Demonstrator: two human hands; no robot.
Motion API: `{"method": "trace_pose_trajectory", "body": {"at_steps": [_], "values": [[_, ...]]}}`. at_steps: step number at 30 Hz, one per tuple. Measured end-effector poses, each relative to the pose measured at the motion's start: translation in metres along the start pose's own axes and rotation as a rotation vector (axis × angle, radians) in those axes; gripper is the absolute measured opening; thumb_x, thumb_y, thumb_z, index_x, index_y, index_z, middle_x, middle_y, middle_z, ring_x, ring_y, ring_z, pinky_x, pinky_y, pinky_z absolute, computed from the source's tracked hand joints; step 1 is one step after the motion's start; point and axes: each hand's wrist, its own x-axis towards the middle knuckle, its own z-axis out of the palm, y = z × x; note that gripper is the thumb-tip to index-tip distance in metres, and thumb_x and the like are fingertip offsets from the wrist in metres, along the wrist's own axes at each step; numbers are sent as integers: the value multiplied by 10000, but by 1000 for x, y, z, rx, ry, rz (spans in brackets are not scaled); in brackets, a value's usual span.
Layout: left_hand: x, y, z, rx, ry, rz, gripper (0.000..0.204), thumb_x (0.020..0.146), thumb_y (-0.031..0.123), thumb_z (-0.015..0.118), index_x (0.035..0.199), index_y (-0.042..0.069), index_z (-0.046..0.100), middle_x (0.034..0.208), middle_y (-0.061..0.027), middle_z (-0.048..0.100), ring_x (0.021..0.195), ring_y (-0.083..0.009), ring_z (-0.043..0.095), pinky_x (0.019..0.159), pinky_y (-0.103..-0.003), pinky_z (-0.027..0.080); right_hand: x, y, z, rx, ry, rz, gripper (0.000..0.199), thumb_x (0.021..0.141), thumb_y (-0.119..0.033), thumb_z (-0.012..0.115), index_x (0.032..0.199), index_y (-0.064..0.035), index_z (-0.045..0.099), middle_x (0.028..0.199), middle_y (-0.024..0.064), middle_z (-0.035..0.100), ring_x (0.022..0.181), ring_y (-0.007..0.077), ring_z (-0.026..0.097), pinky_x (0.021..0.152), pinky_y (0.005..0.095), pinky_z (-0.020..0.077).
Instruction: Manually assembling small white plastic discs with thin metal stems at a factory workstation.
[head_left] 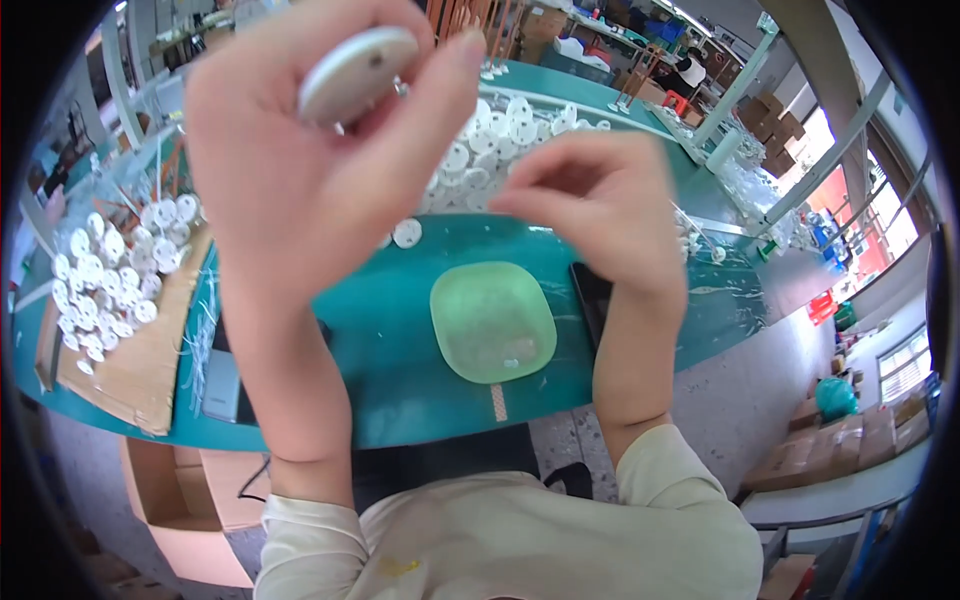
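My left hand (275,190) is raised close to the camera, its fingers closed around a white round disc (355,75) with a small hole. Opposite it, my right hand (625,220) is held up over the table with thumb and fingertips pinched together. Whatever may be in that pinch is too small or blurred to make out. Below and between the hands lies a translucent green dish (480,310), with a tiny pale piece near its front side. Behind the hands is a pile of white discs (485,150), and one loose disc (407,233) lies in front of it.
At left, more white discs (105,280) are heaped on a cardboard sheet (135,385), beside loose white strands (198,335). A dark flat device (590,290) lies near my right forearm. An open carton (175,490) stands below the green table's (400,400) front edge.
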Motion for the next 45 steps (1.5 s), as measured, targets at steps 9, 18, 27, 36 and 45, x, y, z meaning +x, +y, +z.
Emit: {"method": "trace_pose_trajectory", "body": {"at_steps": [9, 18, 27, 36, 45], "values": [[1, 6, 14, -232, -353, 45, 328, 849, 322, 710, 745, 22, 628, 588, -13, 561, 500, -83, 518, 479, -234, 353, -1, -12, -18, 772, 178, -206, 104, 712, 72, 781, 788, 41, 718, 765, 125, 732, 644, 135, 689, 562, 232, 539], [-1, 8, 30, -389, -377, 54, 240, 863, 192, 686, 733, -1, 628, 561, -39, 581, 439, -115, 541, 433, -238, 355, 3, -2, -26, 735, -43, -290, 125, 693, 60, 809, 783, 49, 724, 745, 116, 714, 660, 140, 680, 596, 248, 544], [-4, 6, 25, -593, -327, -31, 96, 864, 36, 685, 770, 21, 680, 567, -21, 624, 478, -70, 576, 438, -212, 365, -6, -17, -13, 928, -72, -296, 98, 800, 50, 747, 892, 74, 720, 799, 122, 704, 658, 140, 646, 578, 260, 522], [-8, 7, 30, -600, -143, -82, 95, 874, -4, 660, 779, 4, 658, 619, -22, 646, 482, -51, 565, 444, -200, 375, -4, -15, 5, 956, 57, -350, 125, 882, -3, 715, 977, 78, 705, 830, 105, 694, 667, 130, 642, 558, 235, 514], [-11, 5, 37, -563, -76, -167, 223, 982, 182, 585, 870, -2, 639, 627, 4, 573, 516, -56, 497, 491, -208, 370, -1, -27, 31, 579, 478, -522, 56, 924, 19, 652, 964, 58, 656, 899, 74, 665, 674, 106, 623, 560, 226, 515]]}}
